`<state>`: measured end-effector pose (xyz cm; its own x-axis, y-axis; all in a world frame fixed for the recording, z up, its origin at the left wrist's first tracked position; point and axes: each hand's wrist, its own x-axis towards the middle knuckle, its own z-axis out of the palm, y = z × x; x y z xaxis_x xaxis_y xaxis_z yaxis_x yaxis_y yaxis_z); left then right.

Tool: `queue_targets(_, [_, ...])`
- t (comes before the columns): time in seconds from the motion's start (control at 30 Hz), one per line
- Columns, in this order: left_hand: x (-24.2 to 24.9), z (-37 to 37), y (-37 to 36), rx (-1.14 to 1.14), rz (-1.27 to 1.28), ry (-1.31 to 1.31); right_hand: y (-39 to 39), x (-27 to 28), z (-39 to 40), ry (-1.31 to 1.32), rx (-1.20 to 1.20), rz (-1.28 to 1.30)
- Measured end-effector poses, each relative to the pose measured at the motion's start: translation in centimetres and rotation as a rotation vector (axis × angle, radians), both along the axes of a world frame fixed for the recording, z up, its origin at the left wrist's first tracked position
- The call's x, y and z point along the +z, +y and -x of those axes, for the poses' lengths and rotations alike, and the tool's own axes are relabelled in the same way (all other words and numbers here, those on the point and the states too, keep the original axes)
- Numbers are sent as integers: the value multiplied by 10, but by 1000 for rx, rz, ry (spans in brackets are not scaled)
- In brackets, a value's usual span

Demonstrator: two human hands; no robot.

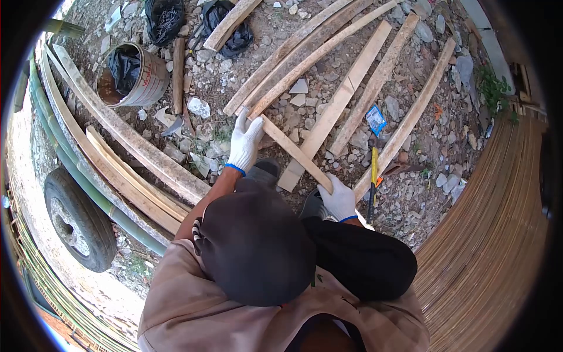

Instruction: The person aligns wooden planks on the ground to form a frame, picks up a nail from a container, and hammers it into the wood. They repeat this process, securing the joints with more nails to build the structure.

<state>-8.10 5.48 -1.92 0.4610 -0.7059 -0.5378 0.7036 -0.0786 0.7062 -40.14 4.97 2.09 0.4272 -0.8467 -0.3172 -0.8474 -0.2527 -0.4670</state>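
A short, narrow wooden strip (295,152) runs slantwise between my two hands, both in white work gloves with blue cuffs. My left hand (244,141) is closed around its far left end, close to the ends of several long rough planks. The near right end sits in my right hand (339,198), whose fingers are wrapped around it. Under the strip lies a flat, pale board (337,111). To the right of my right hand is a hammer (373,167) with a yellow and black handle, leaning across a long plank (413,120).
A bucket (153,79) holding a black bag stands at the upper left, near a black bag of nails (165,22). Long timbers (135,144), bamboo poles and a tyre (79,220) lie at left. Stacked thin strips (487,193) fill the right. Rubble covers the ground.
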Motion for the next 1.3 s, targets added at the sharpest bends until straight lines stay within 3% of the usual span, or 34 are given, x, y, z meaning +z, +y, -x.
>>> queue_targets(0.13, [19,8,-4,47,-55,48,-10,8,-2,78,46,-85])
queue_targets(0.47, [-3,13,-6,180,-3,258,-25,15,-2,123,127,-180])
queue_targets(0.57, [-11,13,-2,217,131,451,-25,13,1,144,128,-186])
queue_targets(0.93, [-4,7,1,1,-8,142,-25,16,-7,139,98,-170])
queue_targets(1.3, [8,12,-7,83,-51,136,-26,8,-1,150,156,-138])
